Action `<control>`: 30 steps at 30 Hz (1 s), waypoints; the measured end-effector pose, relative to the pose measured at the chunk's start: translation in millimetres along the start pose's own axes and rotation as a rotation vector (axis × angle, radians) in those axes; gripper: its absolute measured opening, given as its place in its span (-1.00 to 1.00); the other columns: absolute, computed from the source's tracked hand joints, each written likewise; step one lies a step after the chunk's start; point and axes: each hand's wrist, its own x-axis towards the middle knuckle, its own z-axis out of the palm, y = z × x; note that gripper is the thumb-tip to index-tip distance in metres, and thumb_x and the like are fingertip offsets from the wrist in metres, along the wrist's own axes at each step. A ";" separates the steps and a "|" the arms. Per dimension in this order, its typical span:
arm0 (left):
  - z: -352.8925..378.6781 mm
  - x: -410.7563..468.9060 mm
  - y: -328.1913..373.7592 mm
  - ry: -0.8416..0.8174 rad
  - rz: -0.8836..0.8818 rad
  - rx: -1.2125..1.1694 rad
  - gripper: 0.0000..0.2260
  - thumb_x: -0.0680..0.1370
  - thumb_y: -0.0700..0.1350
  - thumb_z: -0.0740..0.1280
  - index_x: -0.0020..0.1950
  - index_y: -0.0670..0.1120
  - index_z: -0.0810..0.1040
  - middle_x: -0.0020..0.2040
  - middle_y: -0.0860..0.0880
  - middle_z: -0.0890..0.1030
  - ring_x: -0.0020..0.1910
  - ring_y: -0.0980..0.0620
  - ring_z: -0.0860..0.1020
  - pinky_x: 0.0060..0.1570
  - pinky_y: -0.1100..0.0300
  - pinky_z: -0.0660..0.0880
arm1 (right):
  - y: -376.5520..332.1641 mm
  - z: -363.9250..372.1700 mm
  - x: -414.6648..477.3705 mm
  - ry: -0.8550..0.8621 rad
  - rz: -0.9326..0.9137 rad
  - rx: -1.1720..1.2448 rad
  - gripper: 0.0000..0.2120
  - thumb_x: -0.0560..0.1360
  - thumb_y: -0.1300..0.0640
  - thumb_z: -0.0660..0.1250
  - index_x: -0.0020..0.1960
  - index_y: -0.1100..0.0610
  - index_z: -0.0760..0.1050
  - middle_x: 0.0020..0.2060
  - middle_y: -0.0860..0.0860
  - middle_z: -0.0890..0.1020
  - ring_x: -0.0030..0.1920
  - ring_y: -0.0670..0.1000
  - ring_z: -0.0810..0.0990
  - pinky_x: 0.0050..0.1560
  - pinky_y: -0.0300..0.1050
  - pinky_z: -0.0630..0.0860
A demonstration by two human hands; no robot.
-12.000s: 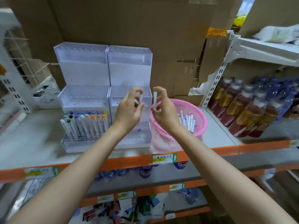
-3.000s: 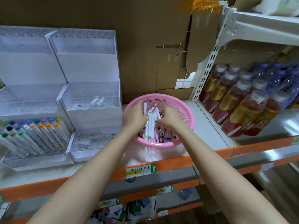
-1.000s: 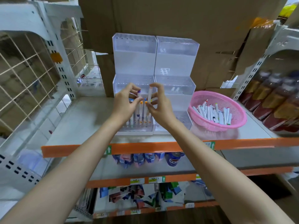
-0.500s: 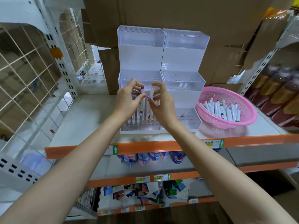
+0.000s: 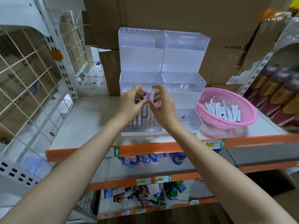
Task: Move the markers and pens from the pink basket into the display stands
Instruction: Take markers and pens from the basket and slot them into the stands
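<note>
Setting: I am looking at a store shelf (image 5: 90,123) with an orange front edge; brown cardboard boxes (image 5: 161,13) fill the background, a white wire grid panel (image 5: 32,70) stands on the left and blurred drink bottles (image 5: 275,94) on the right
Display stands: two clear three-tier stands sit side by side at the back of the shelf, touching each other, the left stand (image 5: 140,60) and the right stand (image 5: 184,62)
Left stand, bottom tier: a row of standing markers (image 5: 142,117) sits upright in the holes, partly hidden behind my hands
Right stand, middle tier: two small white pieces (image 5: 184,86) lie there; I cannot tell what they are
Pink basket (image 5: 226,126): on the shelf just right of the right stand, with a heap of loose markers (image 5: 223,110) lying inside, white bodies with coloured caps
Left hand (image 5: 129,104): raised in front of the left stand, thumb and forefinger pinching a purple-capped marker (image 5: 145,95) near its top
Right hand (image 5: 163,107): just beside the left one, fingers curled round a white marker (image 5: 152,94) held upright
Between the hands: the two markers are very close together above the bottom tier; I cannot tell whether they touch
</note>
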 end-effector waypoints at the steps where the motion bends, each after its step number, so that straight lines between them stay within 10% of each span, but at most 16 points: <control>1: -0.2 -0.5 0.0 -0.012 0.015 0.009 -0.84 0.45 -0.23 0.46 -0.07 -0.14 0.51 -0.20 0.07 0.58 -0.20 0.28 0.56 -0.15 0.48 0.48 | 0.0 -0.2 0.0 -0.003 -0.004 -0.004 -0.64 0.49 0.25 0.37 0.24 0.10 0.37 -0.13 -0.08 0.51 -0.22 -0.08 0.54 -0.35 -0.34 0.43; 23: 1.5 -7.2 -10.3 -0.059 0.157 0.208 -0.91 0.35 -0.31 0.51 -0.20 -0.25 0.64 -0.24 -0.16 0.65 -0.23 -0.13 0.61 -0.19 0.07 0.54 | 2.6 1.6 -2.0 -0.019 0.005 -0.032 -0.62 0.48 0.27 0.39 0.24 0.08 0.38 -0.14 -0.12 0.51 -0.21 -0.09 0.55 -0.25 -0.38 0.40; 30: 3.3 -9.5 -14.0 -0.076 0.224 0.296 -0.89 0.35 -0.33 0.50 -0.15 -0.27 0.65 -0.20 -0.19 0.64 -0.20 -0.18 0.60 -0.16 0.11 0.47 | -0.9 -0.4 -4.3 -0.013 0.014 -0.038 -0.66 0.50 0.26 0.37 0.23 0.10 0.39 -0.13 -0.09 0.54 -0.19 -0.03 0.58 -0.22 -0.10 0.52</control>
